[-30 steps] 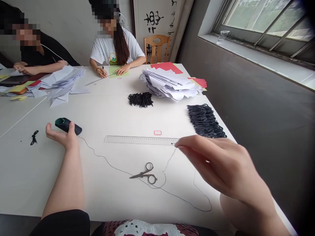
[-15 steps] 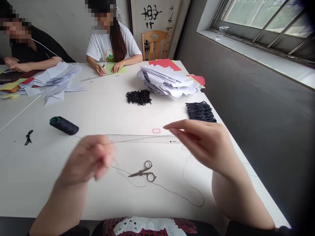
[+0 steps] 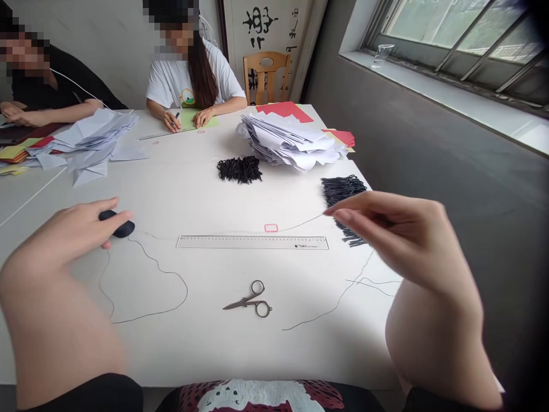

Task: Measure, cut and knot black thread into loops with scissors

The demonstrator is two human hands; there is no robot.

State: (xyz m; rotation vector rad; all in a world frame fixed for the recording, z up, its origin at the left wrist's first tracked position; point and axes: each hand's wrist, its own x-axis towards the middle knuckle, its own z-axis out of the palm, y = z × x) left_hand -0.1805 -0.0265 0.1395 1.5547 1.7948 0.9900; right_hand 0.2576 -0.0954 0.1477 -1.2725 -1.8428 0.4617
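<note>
My left hand [image 3: 72,237] has its fingers around a spool of black thread [image 3: 125,228] lying on the table; the palm hides much of the spool. Dark thread [image 3: 186,286] loops from the spool across the tabletop. Farther right, my right hand [image 3: 403,246] pinches a thin strand of thread [image 3: 302,222] between thumb and forefinger, above the table. More of that strand trails below the hand. Between my hands lies a clear ruler [image 3: 253,242], and nearer me rest small metal scissors [image 3: 249,300] with their handles apart.
A bundle of dark looped cords [image 3: 343,191] lies partly behind my right hand. Beyond the ruler are a black cord pile [image 3: 240,170] and a tall stack of white paper [image 3: 291,143]. Two people sit across the table [image 3: 193,355]; one holds a pen over green paper [image 3: 186,121].
My left hand has moved left and forward from the stretched thread to the spool. My right hand has shifted slightly right, still pinching thread. The thread near the scissors has shifted away from them.
</note>
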